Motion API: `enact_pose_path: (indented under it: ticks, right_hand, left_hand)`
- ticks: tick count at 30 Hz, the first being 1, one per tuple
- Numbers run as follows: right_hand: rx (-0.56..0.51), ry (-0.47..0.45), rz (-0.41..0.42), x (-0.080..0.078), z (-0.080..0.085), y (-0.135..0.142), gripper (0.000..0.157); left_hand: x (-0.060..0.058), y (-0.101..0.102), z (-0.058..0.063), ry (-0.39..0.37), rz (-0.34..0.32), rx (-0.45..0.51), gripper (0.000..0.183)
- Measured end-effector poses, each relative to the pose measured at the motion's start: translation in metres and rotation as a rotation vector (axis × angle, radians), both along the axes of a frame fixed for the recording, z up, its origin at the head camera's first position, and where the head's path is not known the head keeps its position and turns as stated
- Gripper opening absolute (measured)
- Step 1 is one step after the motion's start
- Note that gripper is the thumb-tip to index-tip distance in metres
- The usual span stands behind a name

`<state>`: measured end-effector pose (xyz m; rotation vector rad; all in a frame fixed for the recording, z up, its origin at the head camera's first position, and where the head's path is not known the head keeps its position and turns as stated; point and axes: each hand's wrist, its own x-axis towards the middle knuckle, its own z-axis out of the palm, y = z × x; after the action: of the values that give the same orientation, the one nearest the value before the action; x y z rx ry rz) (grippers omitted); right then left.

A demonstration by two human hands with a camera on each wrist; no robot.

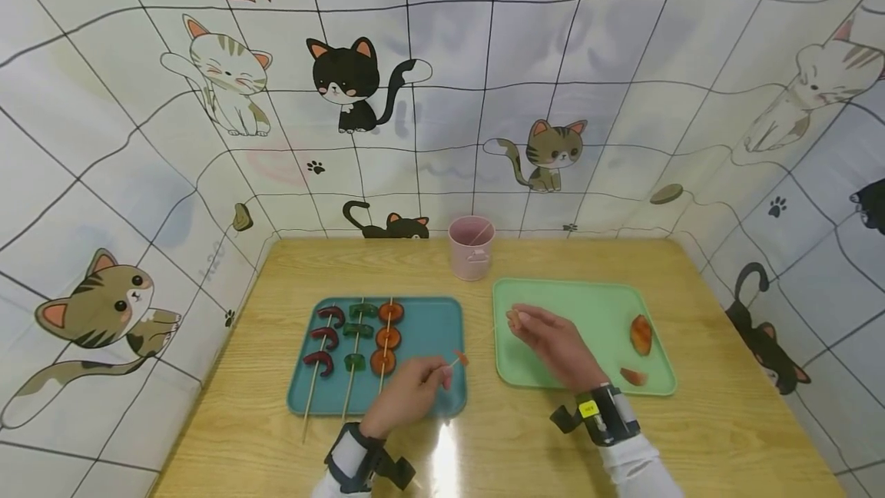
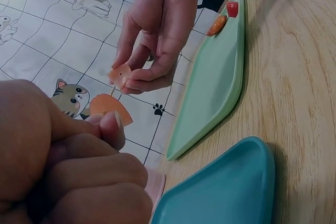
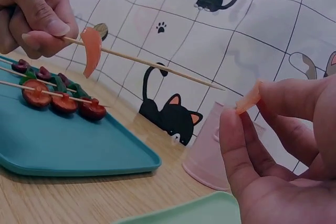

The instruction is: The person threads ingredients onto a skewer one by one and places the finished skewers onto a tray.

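Observation:
Between thumb and fingers, my left hand (image 1: 408,390) grips a thin wooden skewer (image 3: 157,66) near one end. One curved orange slice (image 3: 91,52) is threaded on it, close to those fingers. Over the green tray, my right hand (image 1: 556,344) pinches another small orange piece (image 3: 249,98) between thumb and fingertips. A small dark hole shows in this piece in the left wrist view. The skewer's bare pointed tip faces the pinched piece, a short gap apart in the right wrist view. My left hand is above the teal tray's (image 1: 432,329) front right part.
Three loaded skewers lie on the teal tray: dark red pieces (image 1: 325,338), green pieces (image 1: 357,330) and orange-brown rounds (image 1: 387,338). The green tray (image 1: 588,298) carries an orange-brown piece (image 1: 641,335) and a reddish piece (image 1: 633,376). A pink bucket (image 1: 472,256) stands behind, holding a thin stick.

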<state>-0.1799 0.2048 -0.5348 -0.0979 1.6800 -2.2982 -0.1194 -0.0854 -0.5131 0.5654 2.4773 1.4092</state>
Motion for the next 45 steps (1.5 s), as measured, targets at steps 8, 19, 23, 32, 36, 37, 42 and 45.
enact_pose_path:
  ticks: [8, 19, 23, 32, 36, 37, 42, 45]
  right_hand:
    - [-0.051, -0.003, 0.032, 0.002, -0.004, -0.01, 0.031]
    - [0.055, 0.014, 0.044, 0.004, 0.0, -0.02, 0.04]
    - [0.171, 0.027, 0.067, 0.007, 0.001, -0.028, 0.051]
    - [0.275, 0.056, 0.143, 0.018, -0.004, -0.047, 0.047]
    - [0.224, 0.025, 0.147, 0.02, -0.007, -0.052, 0.048]
    - [0.214, 0.017, 0.144, 0.02, -0.007, -0.053, 0.048]
    - [0.192, -0.005, 0.131, 0.021, -0.01, -0.054, 0.047]
    - [0.175, -0.014, 0.134, 0.02, -0.012, -0.053, 0.045]
  left_hand:
    - [0.001, 0.002, 0.0, -0.034, -0.002, 0.011, 0.032]
    - [0.0, 0.002, 0.001, -0.017, -0.007, 0.01, 0.032]
    - [0.0, 0.001, 0.002, -0.006, -0.005, 0.016, 0.032]
    - [0.0, 0.0, 0.0, -0.013, -0.003, 0.002, 0.033]
    - [0.0, 0.0, -0.001, -0.018, -0.008, 0.004, 0.032]
    - [0.0, 0.0, 0.0, -0.021, -0.007, 0.006, 0.032]
    - [0.001, -0.001, -0.002, -0.04, -0.006, 0.02, 0.032]
    - [0.001, -0.002, -0.004, -0.051, -0.008, 0.022, 0.032]
